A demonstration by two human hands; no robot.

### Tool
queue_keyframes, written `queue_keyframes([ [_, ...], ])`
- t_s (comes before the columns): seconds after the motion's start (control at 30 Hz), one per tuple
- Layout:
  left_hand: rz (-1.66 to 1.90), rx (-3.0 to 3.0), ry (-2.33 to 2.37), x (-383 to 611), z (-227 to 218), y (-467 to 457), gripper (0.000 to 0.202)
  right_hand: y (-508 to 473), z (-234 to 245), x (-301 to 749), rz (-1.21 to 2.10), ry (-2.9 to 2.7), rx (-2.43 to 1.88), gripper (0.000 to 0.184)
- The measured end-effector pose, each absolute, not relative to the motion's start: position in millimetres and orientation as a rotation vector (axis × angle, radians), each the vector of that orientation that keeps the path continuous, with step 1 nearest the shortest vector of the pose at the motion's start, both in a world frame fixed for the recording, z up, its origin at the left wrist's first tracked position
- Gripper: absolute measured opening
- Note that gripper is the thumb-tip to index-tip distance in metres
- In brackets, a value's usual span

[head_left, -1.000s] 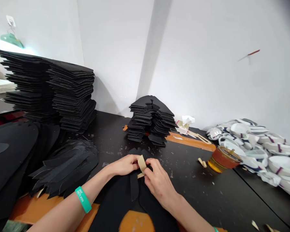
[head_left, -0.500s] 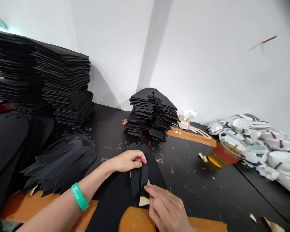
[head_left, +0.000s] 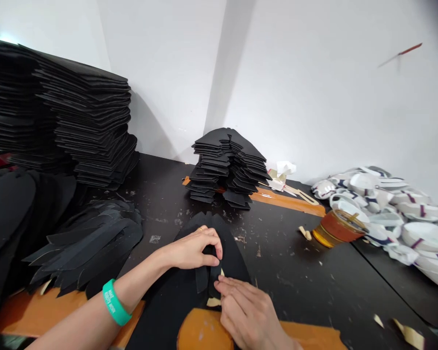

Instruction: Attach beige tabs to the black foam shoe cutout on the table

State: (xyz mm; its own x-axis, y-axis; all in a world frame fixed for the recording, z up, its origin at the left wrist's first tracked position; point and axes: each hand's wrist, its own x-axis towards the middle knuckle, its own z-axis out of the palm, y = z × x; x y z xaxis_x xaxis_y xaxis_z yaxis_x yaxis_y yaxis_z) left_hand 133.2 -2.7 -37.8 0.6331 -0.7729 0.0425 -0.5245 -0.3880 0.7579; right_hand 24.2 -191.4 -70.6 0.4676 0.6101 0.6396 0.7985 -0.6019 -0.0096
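A large black sheet piece (head_left: 234, 255) with a notched far end lies flat in front of me. Over its middle, my left hand (head_left: 195, 249) is closed, thumb and fingers pinching the upper part of a narrow black strip (head_left: 214, 279). At the strip's lower right edge is my right hand (head_left: 248, 308), its fingers bent and pinched on it. A second black strip (head_left: 202, 279) lies just left of the first. Cream scraps (head_left: 213, 302) of what looks like backing paper show beside the right fingertips. The left hand partly covers the strip's upper end.
Stacked black pieces stand at left (head_left: 91, 121) and at the back (head_left: 228, 163). Loose black strips (head_left: 95, 243) lie left of my arm. An amber pot (head_left: 339, 228) and white curved pieces (head_left: 394, 199) are at right. Orange tape (head_left: 310, 335) runs along the near edge.
My left hand has shifted slightly down along the strip, nearer my right hand, and bends over it more. My right hand stays at the strip's lower end. The view has tilted slightly.
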Motion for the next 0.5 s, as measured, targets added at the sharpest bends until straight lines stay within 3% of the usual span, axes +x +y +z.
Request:
queue_keyframes([
  [0.5, -0.444, 2.152, -1.053, 131.4, -34.2, -5.0, 0.008, -197.1, -75.5, 14.4, -0.886, -1.216, -2.348, 0.029],
])
